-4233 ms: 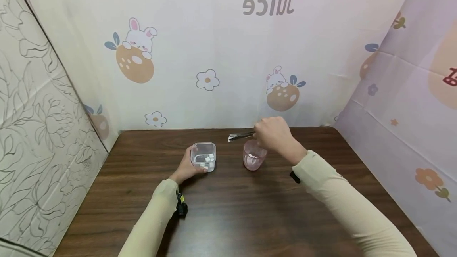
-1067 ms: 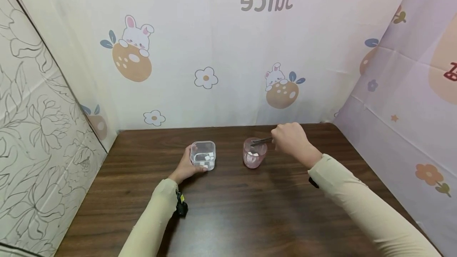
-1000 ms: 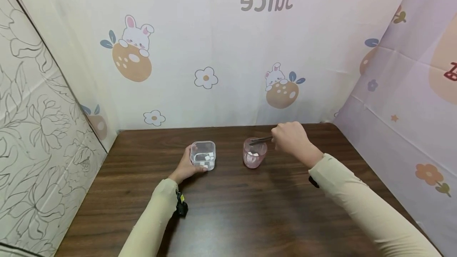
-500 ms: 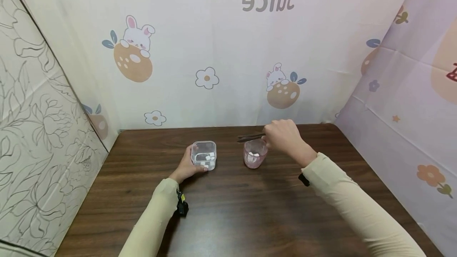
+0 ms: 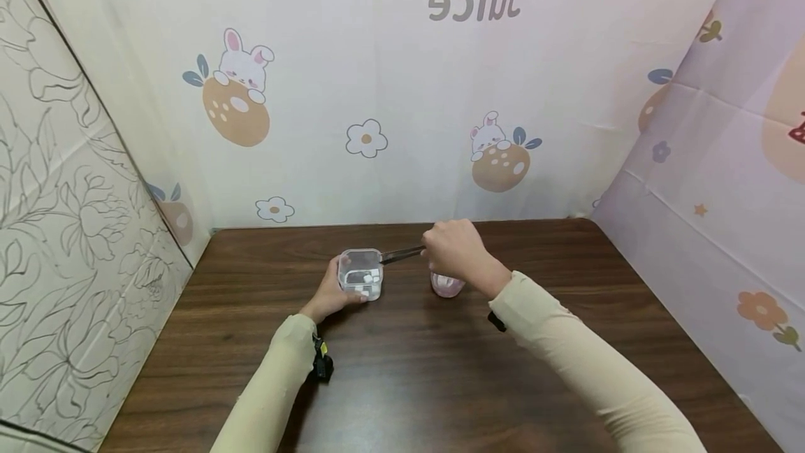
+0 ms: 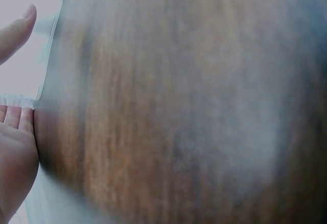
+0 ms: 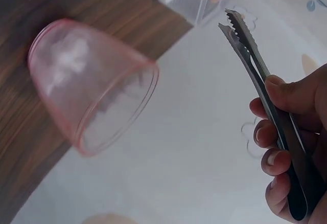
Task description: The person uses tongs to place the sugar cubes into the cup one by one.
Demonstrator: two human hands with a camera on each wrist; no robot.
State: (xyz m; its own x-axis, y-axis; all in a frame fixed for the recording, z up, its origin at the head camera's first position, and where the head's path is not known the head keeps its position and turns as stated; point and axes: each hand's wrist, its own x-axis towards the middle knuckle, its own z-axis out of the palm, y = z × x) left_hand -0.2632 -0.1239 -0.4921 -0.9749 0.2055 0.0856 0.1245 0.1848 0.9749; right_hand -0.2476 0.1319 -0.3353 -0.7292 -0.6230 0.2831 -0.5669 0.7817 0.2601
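My left hand (image 5: pixel 328 297) grips a clear square plastic container (image 5: pixel 360 260) from its left side, thumb along the near wall. Several small white cubes (image 5: pixel 368 278) lie in it. My right hand (image 5: pixel 459 249) holds metal tongs (image 5: pixel 404 254), whose tips reach the container's right rim. In the right wrist view the tongs (image 7: pixel 269 101) have toothed tips slightly apart, with nothing between them. A pink see-through cup (image 5: pixel 447 288) stands to the right of the container, its top hidden by my right hand in the head view. Whitish shapes show dimly through the cup (image 7: pixel 76 70).
Both vessels stand on a dark wooden table (image 5: pixel 402 383), toward its far edge. A printed cloth wall (image 5: pixel 402 89) rises behind the table, with more patterned panels at left and right.
Earlier the tongs carried a white cube toward the cup, then dipped inside it. Since then my right hand has moved them left, without a cube, to the container. My left hand stays put.
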